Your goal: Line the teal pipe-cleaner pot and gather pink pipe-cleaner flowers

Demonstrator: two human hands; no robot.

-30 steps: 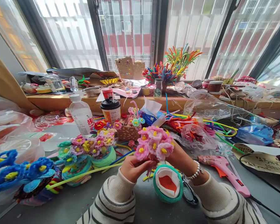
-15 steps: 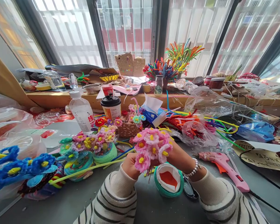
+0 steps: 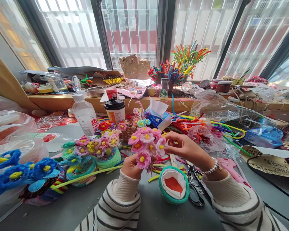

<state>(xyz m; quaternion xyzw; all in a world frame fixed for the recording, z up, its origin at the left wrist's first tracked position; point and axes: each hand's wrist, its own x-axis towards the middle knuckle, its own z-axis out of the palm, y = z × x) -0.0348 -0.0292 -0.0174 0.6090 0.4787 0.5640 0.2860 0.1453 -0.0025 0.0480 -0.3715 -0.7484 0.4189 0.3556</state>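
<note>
My left hand [image 3: 132,166] is closed round the stems of a bunch of pink pipe-cleaner flowers [image 3: 145,138] with yellow centres. At the bunch's right side, my right hand [image 3: 183,146] pinches the edge of a pale pink flower [image 3: 161,146] between thumb and fingers. Below the hands stands a small round pot [image 3: 162,186] wrapped in green, with a white lining and an orange-red inside. Black-handled scissors [image 3: 197,196] lie just right of the pot. A pink glue gun [image 3: 233,170] is partly hidden behind my right wrist.
At left are blue pipe-cleaner flowers [image 3: 15,175] and wrapped pots of flowers [image 3: 108,157]. Behind stand a plastic bottle [image 3: 84,115], a lidded paper cup [image 3: 115,113] and a blue tissue pack [image 3: 156,120]. Loose pipe cleaners [image 3: 188,125] lie at back right.
My right hand has moved from behind the bunch to its right side and now pinches a flower there. The bunch has shifted slightly left, and more of the scissors shows.
</note>
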